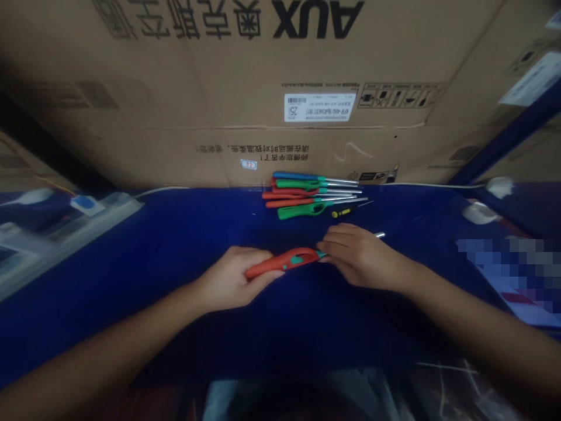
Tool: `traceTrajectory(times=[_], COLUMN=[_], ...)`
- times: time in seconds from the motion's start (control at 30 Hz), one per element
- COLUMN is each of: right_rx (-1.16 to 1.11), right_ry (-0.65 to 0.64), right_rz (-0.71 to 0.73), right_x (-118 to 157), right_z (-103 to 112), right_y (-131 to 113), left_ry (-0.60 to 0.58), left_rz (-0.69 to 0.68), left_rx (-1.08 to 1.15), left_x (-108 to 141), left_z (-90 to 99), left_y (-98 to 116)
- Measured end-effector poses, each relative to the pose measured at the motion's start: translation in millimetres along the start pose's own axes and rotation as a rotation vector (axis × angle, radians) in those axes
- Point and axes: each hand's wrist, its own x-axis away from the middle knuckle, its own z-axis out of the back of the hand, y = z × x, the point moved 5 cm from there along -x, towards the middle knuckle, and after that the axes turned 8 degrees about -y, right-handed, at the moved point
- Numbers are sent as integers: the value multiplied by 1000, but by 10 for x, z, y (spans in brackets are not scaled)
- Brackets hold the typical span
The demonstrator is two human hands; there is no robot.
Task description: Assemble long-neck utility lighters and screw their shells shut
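Observation:
A red long-nosed lighter (302, 258) with a green trigger lies across both my hands above the blue surface. My left hand (243, 275) is closed round the butt of its handle. My right hand (357, 254) wraps the green collar and metal tube, hiding most of the tube; a silver tip shows past the knuckles. Beyond my hands lies a bunch of similar lighters (302, 209) in red, green and blue, tubes pointing right. A small yellow-handled screwdriver (340, 214) rests beside them, just past my right fingers.
Printed cardboard (175, 99) stands as a wall behind the blue surface (184, 228). At the left edge are a white power strip (87, 234) and a blue-and-white plug (87, 204). White round items (481, 212) and papers (526, 298) lie at the right.

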Motion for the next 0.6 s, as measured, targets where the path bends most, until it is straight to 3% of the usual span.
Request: traceTrajectory(times=[0.13, 0.33, 0.4, 0.5, 0.6], right_rx=[-77, -191, -252, -83, 172], right_ry=[-60, -205, -185, -64, -187], right_rz=[-42, -186, -219, -403, -617], right_x=[-19, -6, 21, 112, 238], right_z=[-56, -143, -132, -82, -145], right_y=[1, 213, 327, 577, 820], left_ry=[-74, -171, -198, -222, -223], left_rz=[-33, 113, 122, 94, 73], left_rx=[-130, -391, -482, -549, -506], left_x=[32, -36, -62, -74, -59], left_z=[-56, -94, -113, -154, -176], left_y=[2, -52, -43, -27, -20])
